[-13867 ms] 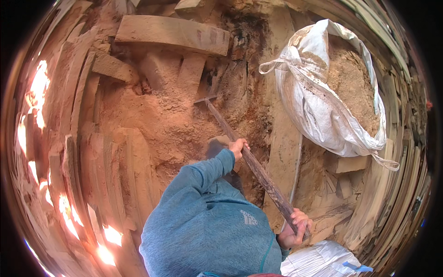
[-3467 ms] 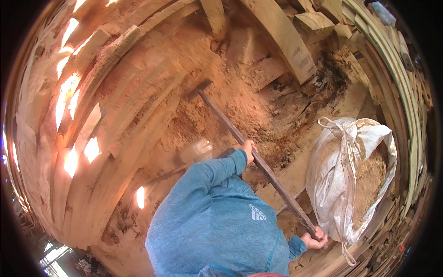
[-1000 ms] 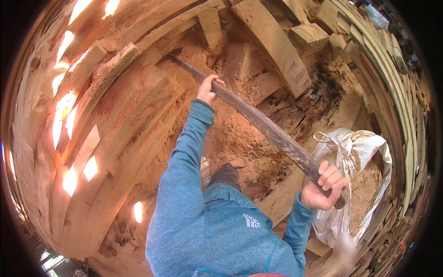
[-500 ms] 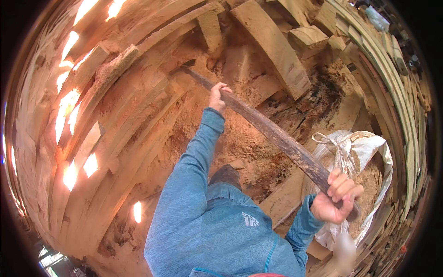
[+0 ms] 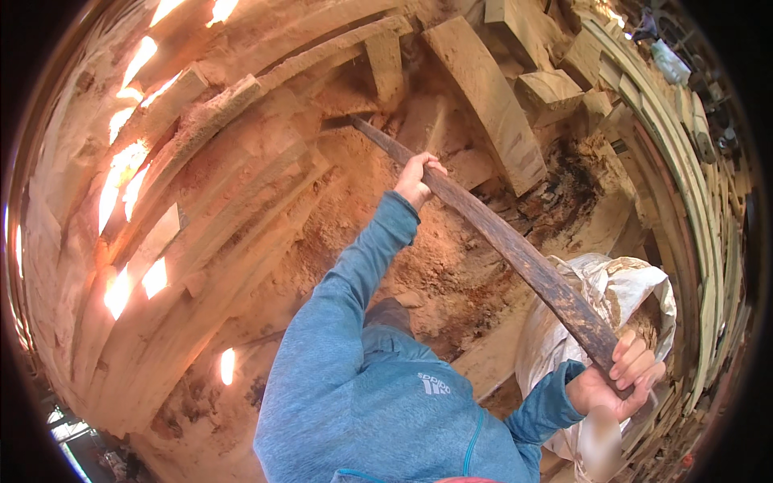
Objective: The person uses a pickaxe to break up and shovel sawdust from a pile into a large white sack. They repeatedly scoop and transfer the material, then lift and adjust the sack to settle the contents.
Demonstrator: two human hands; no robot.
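A long, worn wooden handle (image 5: 527, 262) runs slantwise from far left to near right, with a thin dark blade (image 5: 338, 122) at its far end, like a hoe. My left hand (image 5: 419, 180) is wrapped round the handle nearer the blade, arm stretched out. Close to the handle's near end, my right hand (image 5: 613, 381) grips it beside a white sack (image 5: 555, 330). The blade rests at the sawdust (image 5: 354, 173) between the timbers; its lower edge is hard to make out.
Dusty planks (image 5: 185, 133) are stacked on the left, with bright sunlit patches. Thick timber blocks (image 5: 487, 105) lean at the far side, near a dark hollow (image 5: 572, 181). Long thin boards (image 5: 684, 161) line the right edge. A distant person (image 5: 645, 26) shows at the top right.
Both hands and the hoe have shifted right and nearer to me, the blade coming along over the sawdust. The view has also shifted slightly.
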